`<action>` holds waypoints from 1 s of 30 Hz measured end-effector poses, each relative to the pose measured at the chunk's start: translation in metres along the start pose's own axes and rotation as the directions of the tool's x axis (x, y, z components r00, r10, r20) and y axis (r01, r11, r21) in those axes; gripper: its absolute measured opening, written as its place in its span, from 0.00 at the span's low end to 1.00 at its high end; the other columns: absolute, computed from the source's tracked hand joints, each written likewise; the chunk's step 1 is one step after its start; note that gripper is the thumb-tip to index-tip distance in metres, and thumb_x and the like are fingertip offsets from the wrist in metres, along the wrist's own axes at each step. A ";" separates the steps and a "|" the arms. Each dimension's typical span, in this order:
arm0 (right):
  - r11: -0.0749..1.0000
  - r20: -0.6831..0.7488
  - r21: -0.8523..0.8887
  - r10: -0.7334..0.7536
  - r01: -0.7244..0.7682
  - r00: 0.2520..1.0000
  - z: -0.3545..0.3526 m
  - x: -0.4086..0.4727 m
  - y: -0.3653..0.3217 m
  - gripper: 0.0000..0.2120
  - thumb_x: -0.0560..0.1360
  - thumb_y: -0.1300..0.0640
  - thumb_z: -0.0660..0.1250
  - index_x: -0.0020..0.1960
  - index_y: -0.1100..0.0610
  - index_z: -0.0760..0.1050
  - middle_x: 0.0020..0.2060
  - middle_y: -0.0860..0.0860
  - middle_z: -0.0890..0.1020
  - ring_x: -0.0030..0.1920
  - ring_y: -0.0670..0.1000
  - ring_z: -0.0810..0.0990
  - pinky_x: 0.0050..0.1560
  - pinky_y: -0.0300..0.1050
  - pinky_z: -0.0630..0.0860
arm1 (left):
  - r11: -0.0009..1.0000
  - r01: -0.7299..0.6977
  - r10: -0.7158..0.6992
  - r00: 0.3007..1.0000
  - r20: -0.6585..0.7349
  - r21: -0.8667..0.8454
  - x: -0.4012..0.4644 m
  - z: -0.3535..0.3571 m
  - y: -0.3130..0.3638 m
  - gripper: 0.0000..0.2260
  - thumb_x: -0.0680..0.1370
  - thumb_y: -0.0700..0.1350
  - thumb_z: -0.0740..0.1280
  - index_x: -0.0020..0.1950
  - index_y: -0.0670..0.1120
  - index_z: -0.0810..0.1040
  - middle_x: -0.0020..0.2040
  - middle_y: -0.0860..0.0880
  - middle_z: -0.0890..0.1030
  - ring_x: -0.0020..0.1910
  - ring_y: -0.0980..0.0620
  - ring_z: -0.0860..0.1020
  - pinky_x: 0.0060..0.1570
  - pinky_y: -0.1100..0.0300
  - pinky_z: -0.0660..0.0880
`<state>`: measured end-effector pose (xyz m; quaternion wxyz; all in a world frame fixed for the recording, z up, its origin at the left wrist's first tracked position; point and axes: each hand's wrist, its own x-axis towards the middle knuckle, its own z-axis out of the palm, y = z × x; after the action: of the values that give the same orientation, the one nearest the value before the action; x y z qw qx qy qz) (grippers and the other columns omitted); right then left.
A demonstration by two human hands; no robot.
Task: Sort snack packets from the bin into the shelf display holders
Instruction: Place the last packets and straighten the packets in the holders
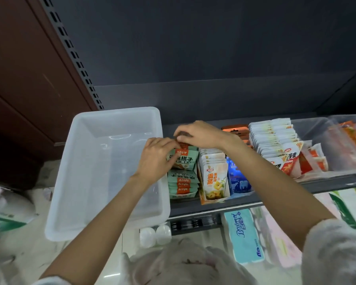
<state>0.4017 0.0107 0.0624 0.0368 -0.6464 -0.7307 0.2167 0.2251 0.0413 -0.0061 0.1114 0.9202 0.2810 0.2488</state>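
We see left hand point(155, 159) and right hand point(199, 134) pinching glossy green packet point(183, 159) top, above holder point(183, 195), beside translucent bin point(74, 182)

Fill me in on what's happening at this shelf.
A person is stocking snack packets into display holders on a shelf. Both hands work at the green packets in the leftmost holder: the left hand holds the front of the stack while the right hand pinches a packet at its back. The white bin beside them looks empty. Holders further right are already filled.
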 end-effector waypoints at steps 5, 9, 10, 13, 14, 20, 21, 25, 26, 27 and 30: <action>0.989 -0.371 0.136 -0.002 0.056 0.928 0.027 -0.079 -0.013 0.17 0.76 0.45 0.63 0.62 0.51 0.74 0.58 0.45 0.80 0.59 0.46 0.75 0.61 0.44 0.63 | 0.999 -0.024 0.026 0.998 0.062 -0.030 0.003 -0.003 -0.002 0.07 0.74 0.47 0.67 0.49 0.48 0.82 0.47 0.51 0.83 0.44 0.50 0.80 0.49 0.55 0.69; 0.993 -0.245 -0.108 -0.071 0.046 0.967 0.072 -0.097 -0.023 0.29 0.68 0.38 0.69 0.63 0.52 0.73 0.58 0.49 0.80 0.58 0.51 0.76 0.56 0.47 0.64 | 0.994 0.034 -0.030 0.999 0.039 -0.100 0.005 -0.004 0.001 0.06 0.73 0.46 0.71 0.49 0.48 0.83 0.48 0.51 0.83 0.46 0.51 0.81 0.51 0.54 0.70; 0.976 -0.205 -0.211 -0.097 0.053 0.974 0.082 -0.093 -0.024 0.31 0.66 0.40 0.72 0.64 0.53 0.72 0.58 0.51 0.79 0.57 0.52 0.77 0.56 0.48 0.64 | 0.994 0.039 -0.035 0.999 0.038 -0.105 0.004 -0.004 0.002 0.07 0.73 0.47 0.70 0.48 0.49 0.83 0.48 0.51 0.83 0.47 0.52 0.81 0.51 0.55 0.69; 0.900 -0.131 -0.431 -0.124 0.057 0.984 0.098 -0.075 -0.026 0.33 0.63 0.42 0.74 0.62 0.57 0.72 0.53 0.54 0.81 0.51 0.55 0.80 0.55 0.50 0.63 | 0.996 0.024 -0.019 0.998 0.054 -0.085 0.002 -0.008 0.004 0.07 0.73 0.49 0.69 0.48 0.50 0.83 0.48 0.53 0.84 0.47 0.54 0.81 0.51 0.55 0.68; 0.869 -0.122 -0.491 -0.133 0.057 0.984 0.099 -0.069 -0.027 0.30 0.64 0.43 0.74 0.60 0.57 0.72 0.49 0.54 0.83 0.48 0.55 0.81 0.55 0.50 0.61 | 0.997 0.018 -0.013 0.998 0.057 -0.081 0.001 -0.009 0.004 0.07 0.73 0.50 0.68 0.48 0.50 0.83 0.48 0.53 0.84 0.47 0.54 0.81 0.51 0.54 0.69; 0.778 -0.121 -0.624 -0.190 0.075 0.974 0.085 -0.058 -0.027 0.17 0.66 0.67 0.67 0.55 0.61 0.74 0.27 0.52 0.81 0.32 0.53 0.80 0.56 0.49 0.70 | 1.000 0.010 -0.010 0.998 -0.055 -0.011 -0.007 -0.017 0.006 0.08 0.74 0.49 0.68 0.52 0.51 0.82 0.51 0.54 0.82 0.53 0.52 0.78 0.60 0.49 0.66; 0.786 -0.108 -0.614 -0.177 0.074 0.978 0.082 -0.057 -0.026 0.20 0.67 0.69 0.66 0.58 0.62 0.72 0.27 0.53 0.81 0.32 0.54 0.80 0.57 0.49 0.70 | 1.000 0.027 -0.025 0.990 -0.140 0.010 -0.012 -0.022 0.008 0.08 0.75 0.49 0.67 0.52 0.50 0.81 0.52 0.54 0.82 0.54 0.53 0.77 0.63 0.49 0.64; 0.836 -0.060 -0.544 -0.124 0.071 0.990 0.064 -0.050 -0.024 0.25 0.69 0.70 0.62 0.65 0.60 0.63 0.36 0.52 0.81 0.42 0.56 0.80 0.60 0.47 0.67 | 0.987 -0.109 0.138 0.953 -0.268 0.121 -0.044 -0.030 0.023 0.06 0.74 0.50 0.69 0.46 0.49 0.80 0.45 0.54 0.81 0.50 0.52 0.74 0.57 0.53 0.63; 0.854 -0.048 -0.514 -0.114 0.074 0.992 0.059 -0.048 -0.025 0.25 0.69 0.70 0.62 0.64 0.59 0.62 0.34 0.49 0.78 0.42 0.56 0.79 0.60 0.46 0.66 | 0.973 -0.166 0.198 0.959 -0.201 0.163 -0.052 -0.027 0.026 0.06 0.73 0.50 0.70 0.45 0.49 0.80 0.44 0.54 0.81 0.49 0.52 0.74 0.56 0.53 0.63; 0.867 -0.040 -0.492 -0.105 0.071 0.994 0.054 -0.047 -0.025 0.25 0.69 0.71 0.62 0.64 0.58 0.62 0.32 0.48 0.75 0.41 0.55 0.79 0.60 0.46 0.65 | 0.957 -0.214 0.239 0.964 -0.114 0.195 -0.057 -0.022 0.028 0.06 0.71 0.50 0.71 0.45 0.49 0.81 0.43 0.54 0.81 0.48 0.51 0.74 0.54 0.53 0.63; 0.878 -0.031 -0.473 -0.100 0.074 0.995 0.046 -0.044 -0.025 0.24 0.71 0.70 0.62 0.65 0.58 0.63 0.36 0.49 0.77 0.44 0.55 0.78 0.59 0.45 0.64 | 0.928 -0.249 0.217 0.966 0.142 0.276 -0.059 -0.010 0.033 0.11 0.65 0.49 0.76 0.45 0.48 0.81 0.41 0.52 0.81 0.44 0.49 0.76 0.51 0.55 0.63</action>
<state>0.3697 -0.0455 0.0396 -0.0921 -0.6081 -0.7884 0.0132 0.1929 -0.0189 -0.0094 -0.0408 0.9655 0.1969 0.1657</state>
